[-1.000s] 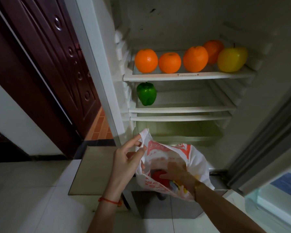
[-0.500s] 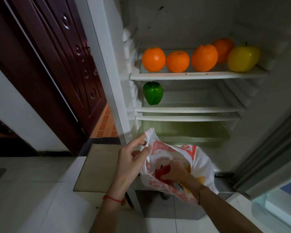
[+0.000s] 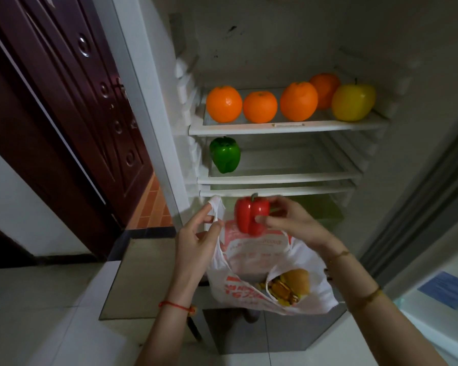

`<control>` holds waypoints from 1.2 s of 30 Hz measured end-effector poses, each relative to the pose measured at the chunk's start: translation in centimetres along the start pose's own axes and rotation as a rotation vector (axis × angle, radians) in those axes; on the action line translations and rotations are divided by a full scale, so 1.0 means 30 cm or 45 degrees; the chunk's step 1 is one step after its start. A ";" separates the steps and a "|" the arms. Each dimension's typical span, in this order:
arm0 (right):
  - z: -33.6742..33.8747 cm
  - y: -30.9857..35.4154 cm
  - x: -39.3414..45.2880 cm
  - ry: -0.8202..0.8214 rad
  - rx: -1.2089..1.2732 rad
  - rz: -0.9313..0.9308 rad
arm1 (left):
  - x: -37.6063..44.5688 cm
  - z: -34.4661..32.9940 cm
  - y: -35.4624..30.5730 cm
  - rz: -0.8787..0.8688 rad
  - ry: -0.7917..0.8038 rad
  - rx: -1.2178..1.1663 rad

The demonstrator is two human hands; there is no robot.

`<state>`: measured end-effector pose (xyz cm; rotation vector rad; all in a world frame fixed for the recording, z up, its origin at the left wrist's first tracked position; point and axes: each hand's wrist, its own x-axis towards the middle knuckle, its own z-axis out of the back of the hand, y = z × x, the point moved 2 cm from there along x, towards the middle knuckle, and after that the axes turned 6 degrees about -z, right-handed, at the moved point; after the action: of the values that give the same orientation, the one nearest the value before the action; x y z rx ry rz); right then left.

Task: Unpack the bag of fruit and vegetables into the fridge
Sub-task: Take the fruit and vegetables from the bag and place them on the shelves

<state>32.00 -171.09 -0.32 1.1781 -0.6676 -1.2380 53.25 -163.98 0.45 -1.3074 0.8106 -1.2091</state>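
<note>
The grip of the right hand [image 3: 291,223] is closed round a red pepper [image 3: 251,216], which is held stem up between thumb and fingertips, above the mouth of the plastic bag [image 3: 251,262]. A second ago the same hand was sunk inside the bag, where the pepper was only glimpsed as a red patch; it has since been lifted clear of the bag. The grip of the left hand [image 3: 200,233] is pinched on the bag's left handle, as it was before, and the bag is kept hanging open below the pepper. Yellowish produce [image 3: 291,285], too blurred to be named, is seen low in the bag, right of its middle. Above the bag, in the open fridge [image 3: 283,178], a green pepper [image 3: 224,154] is left on the middle shelf at its left end, unmoved. On the shelf above that, four oranges [image 3: 224,103] and a yellow apple [image 3: 353,102] are lined up as earlier
</note>
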 end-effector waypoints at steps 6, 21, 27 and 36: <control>0.068 0.145 0.102 -0.560 -0.043 0.194 | 0.012 -0.003 0.002 0.034 -0.005 -0.053; 0.038 0.142 0.386 -0.792 -0.149 0.148 | 0.028 -0.001 0.013 -0.013 0.006 -0.024; 0.050 0.120 0.321 -0.891 -0.148 0.165 | 0.020 0.000 0.015 -0.026 0.031 -0.026; -0.074 -0.023 0.042 -0.422 -0.432 0.340 | -0.016 -0.024 0.011 -0.056 0.139 -0.062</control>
<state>34.08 -171.53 -1.90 0.5878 -0.7928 -1.2675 52.52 -163.75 -0.06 -1.3134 0.8983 -1.3122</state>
